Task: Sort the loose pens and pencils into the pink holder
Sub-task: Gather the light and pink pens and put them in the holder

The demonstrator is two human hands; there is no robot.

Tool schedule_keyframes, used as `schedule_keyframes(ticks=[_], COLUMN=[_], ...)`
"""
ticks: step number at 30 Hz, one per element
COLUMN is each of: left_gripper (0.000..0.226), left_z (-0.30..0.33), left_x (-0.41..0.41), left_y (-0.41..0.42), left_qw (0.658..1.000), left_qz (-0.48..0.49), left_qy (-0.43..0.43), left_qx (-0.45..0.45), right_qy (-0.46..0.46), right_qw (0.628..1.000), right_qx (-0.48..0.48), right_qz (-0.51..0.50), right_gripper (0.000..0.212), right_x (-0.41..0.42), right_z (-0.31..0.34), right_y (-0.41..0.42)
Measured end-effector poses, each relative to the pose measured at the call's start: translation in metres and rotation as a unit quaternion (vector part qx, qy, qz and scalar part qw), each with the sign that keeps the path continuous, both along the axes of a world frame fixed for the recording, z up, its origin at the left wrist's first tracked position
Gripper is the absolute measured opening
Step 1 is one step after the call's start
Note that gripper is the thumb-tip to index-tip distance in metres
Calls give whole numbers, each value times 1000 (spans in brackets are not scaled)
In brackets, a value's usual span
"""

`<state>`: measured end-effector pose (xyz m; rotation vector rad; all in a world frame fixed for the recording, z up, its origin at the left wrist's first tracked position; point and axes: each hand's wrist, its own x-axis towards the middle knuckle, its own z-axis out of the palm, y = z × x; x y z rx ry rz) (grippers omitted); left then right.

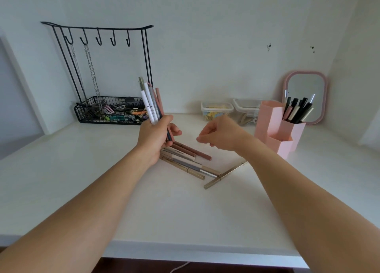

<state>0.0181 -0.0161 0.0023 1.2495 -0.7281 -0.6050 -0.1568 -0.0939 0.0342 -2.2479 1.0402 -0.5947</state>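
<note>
My left hand (156,135) grips pen bundle (151,102) mid-frame; right hand (221,135) curled, empty; loose bundle could slip b4 pink holder (273,126).

head view | worn on head | faces forward and down | close over white desk (185,207) | wall behind

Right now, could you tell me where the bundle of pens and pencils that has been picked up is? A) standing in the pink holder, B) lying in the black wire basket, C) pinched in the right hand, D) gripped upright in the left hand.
D: the left hand grips the bundle of pens and pencils upright above the table, while the right hand holds nothing that can be seen.
</note>
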Motion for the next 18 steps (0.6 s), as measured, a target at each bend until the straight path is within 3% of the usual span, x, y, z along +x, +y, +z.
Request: schedule_keyframes(ticks=[4, 10, 14, 18], left_gripper=[17, 22, 21, 18], left_z=[3, 4, 4, 5], left_x=[1, 1, -4, -8], left_y=[0, 1, 3, 4], left_qw=[999, 999, 993, 992], left_qz=[3, -37, -116, -125], left_qy=[44, 33, 28, 26], left_qx=[-11, -7, -7, -10], right_qy=[148, 150, 0, -208], right_qw=[988, 988, 996, 960], right_qx=[-3, -5, 78, 159], right_qz=[48, 45, 44, 97], right_gripper=[20, 21, 13, 9], right_x=[-3, -1, 2, 11], right_z=[0, -3, -5, -3], right_y=[7, 5, 4, 11])
